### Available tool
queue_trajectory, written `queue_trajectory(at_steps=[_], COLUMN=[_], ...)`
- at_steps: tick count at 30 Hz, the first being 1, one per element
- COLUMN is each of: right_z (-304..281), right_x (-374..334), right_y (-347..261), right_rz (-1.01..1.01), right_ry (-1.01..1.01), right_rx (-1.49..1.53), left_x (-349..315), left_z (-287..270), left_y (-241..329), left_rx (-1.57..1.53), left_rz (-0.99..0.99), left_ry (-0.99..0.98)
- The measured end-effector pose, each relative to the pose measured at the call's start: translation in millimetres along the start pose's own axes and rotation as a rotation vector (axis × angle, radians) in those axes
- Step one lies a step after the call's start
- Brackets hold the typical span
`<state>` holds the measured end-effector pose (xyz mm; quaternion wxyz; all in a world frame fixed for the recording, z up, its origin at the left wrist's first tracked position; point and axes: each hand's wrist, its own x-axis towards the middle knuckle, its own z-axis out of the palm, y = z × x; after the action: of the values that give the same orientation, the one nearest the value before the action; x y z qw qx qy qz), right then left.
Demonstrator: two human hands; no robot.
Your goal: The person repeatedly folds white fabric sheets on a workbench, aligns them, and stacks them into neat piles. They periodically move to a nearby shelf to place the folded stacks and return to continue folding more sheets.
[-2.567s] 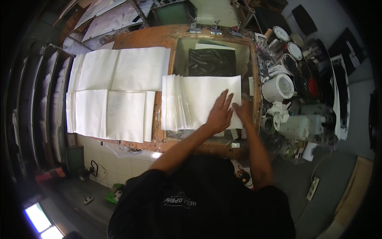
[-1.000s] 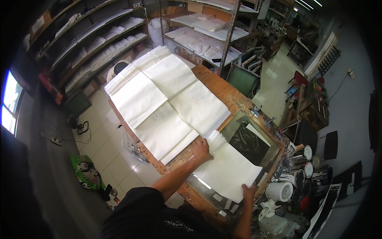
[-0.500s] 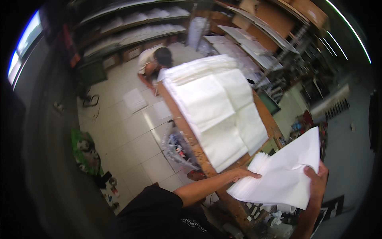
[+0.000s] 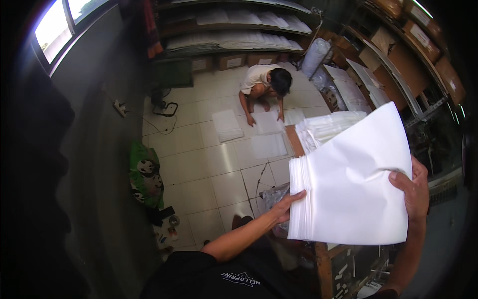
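Between my two hands is a thick stack of large white sheets [image 4: 356, 189], its layered edges fanned out on the left side. My left hand [image 4: 290, 205] grips that layered edge, thumb on top and the other fingers hidden beneath. At the opposite side my right hand [image 4: 412, 188] clasps the stack, its thumb pressing a crease into the top sheet. The stack is held up above a wooden worktable [image 4: 324, 266] and covers most of it. More white sheets [image 4: 326, 127] lie on the table's far end, partly hidden behind my stack.
A person [image 4: 264, 84] crouches on the tiled floor, hands on a pile of white sheets [image 4: 268, 123]. Another white pile [image 4: 227, 124] lies to its left. Shelves [image 4: 234, 42] line the back. A green bag [image 4: 145, 174] and a power cable [image 4: 144, 122] are by the left wall.
My view has swung left toward the floor and the crouching person. Both hands have raised the stack of sheets, which now blocks much of the table. The person's hands now show on a floor pile.
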<state>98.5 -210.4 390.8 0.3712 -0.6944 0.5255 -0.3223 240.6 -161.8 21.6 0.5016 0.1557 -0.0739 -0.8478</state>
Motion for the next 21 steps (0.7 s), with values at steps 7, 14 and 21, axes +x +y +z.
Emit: queue_trajectory(at_steps=[7, 14, 21], right_z=[122.4, 237.6, 336.7], right_x=[179.9, 383.4, 566.6], right_y=[-1.2, -8.7, -8.3], right_rz=[-0.019, 0.016, 0.109], right_ry=[-0.225, -0.388, -0.347], right_rx=[0.047, 0.039, 0.074], left_x=[20.3, 64.8, 139.8], left_z=[-83.4, -120.6, -199.0], left_y=[182.3, 389.9, 587.8], left_rx=[0.167, 0.406, 0.679], left_rz=[0.197, 0.312, 0.337], left_ry=[0.331, 0.666, 0.896])
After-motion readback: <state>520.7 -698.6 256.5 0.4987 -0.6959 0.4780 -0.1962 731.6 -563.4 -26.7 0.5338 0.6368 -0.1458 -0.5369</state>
